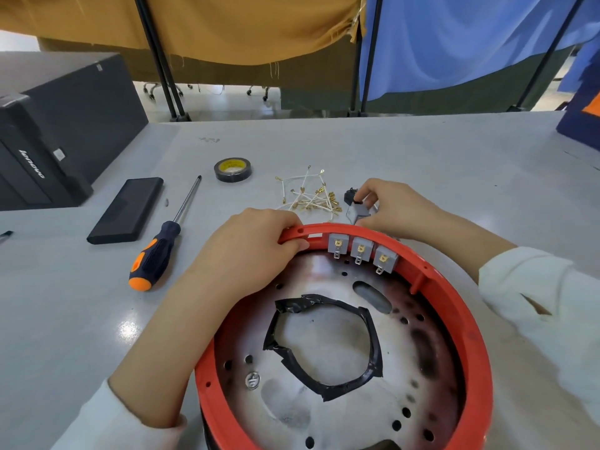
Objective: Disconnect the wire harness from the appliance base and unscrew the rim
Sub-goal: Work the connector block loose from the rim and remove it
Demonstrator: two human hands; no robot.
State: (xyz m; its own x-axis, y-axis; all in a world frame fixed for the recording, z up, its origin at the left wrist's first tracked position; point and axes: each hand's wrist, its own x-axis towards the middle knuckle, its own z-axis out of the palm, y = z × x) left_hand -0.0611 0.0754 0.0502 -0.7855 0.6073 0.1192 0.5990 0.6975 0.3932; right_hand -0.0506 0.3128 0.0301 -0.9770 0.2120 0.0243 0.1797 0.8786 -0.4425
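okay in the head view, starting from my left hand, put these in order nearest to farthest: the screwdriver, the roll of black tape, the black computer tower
From the left hand, gripping the red rim:
1. Screwdriver, just to its left on the table.
2. Roll of black tape, beyond the hand, toward the far edge.
3. Black computer tower, at the far left.

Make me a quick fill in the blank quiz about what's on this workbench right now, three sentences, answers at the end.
1. The left hand grips the appliance's ____ plastic rim.
2. ____ grey switch blocks sit side by side inside the rim.
3. The screwdriver lies on the table between the rim and a flat ____ case.

Missing words: red; three; black
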